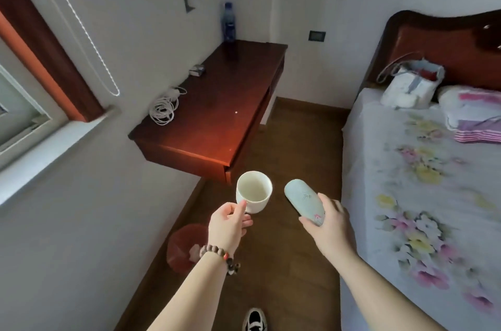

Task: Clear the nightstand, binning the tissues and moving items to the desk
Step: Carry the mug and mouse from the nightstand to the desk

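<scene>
The left hand [229, 225] holds a white cup [254, 192] by its side, with the thumb and fingers pinched on it near the bottom. The cup is upright and looks empty inside. A bead bracelet [221, 259] sits on the left wrist. The right hand [329, 223] is wrapped around a pale green case [303, 202], which lies tilted in the grip with its round end poking out past the fingers toward the cup. The cup and the case are near each other but do not touch. Both hands are up in the air over the brown floor [292, 146]. Just ahead of the left hand is the near corner of a dark red desk [217, 114]. Farther along the desk, ahead and to the left of the hands, lies a white cord [164, 108] in a loose coil. Past that is a small box [197, 70], and at the far end stands a blue bottle [228, 23]. Below the left arm, down on the floor by the wall, is a red bin [181, 248]. To the right of the right hand is a bed [423, 195] with a flower sheet. A white bag [409, 85] rests at the far end of the bed by the headboard. A shoe [254, 320] shows on the floor between the two arms.
</scene>
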Available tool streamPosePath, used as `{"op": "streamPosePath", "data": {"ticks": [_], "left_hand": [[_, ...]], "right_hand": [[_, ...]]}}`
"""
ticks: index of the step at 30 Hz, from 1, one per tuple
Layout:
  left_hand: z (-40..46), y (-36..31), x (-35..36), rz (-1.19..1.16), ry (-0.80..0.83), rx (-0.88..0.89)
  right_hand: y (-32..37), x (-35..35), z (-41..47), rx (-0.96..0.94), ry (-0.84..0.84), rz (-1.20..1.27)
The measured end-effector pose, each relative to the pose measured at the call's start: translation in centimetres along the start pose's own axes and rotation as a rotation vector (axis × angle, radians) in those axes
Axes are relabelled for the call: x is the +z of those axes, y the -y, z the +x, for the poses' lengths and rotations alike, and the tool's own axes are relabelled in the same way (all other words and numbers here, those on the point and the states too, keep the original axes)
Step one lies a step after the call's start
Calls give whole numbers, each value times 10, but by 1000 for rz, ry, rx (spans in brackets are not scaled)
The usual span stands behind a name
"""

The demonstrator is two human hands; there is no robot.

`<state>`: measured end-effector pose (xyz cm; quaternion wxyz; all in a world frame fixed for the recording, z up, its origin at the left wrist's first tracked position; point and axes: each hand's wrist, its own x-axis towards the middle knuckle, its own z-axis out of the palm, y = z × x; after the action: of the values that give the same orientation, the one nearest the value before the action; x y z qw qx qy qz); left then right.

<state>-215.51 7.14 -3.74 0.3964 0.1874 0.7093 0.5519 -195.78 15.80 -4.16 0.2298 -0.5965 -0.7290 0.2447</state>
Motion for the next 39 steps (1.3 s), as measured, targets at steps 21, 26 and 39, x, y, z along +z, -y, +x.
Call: {"op": "streamPosePath", "data": {"ticks": [21,26,39], "left_hand": [[357,-158,216,-162,47,-94],[436,-212,283,-176,-38,-87],[591,-274,319,-181,-254,-83]], "right_hand": [[-40,8,424,53,-66,24],[-53,-13,556,8,-22,25],[-12,35,767,-203,188,78]]}}
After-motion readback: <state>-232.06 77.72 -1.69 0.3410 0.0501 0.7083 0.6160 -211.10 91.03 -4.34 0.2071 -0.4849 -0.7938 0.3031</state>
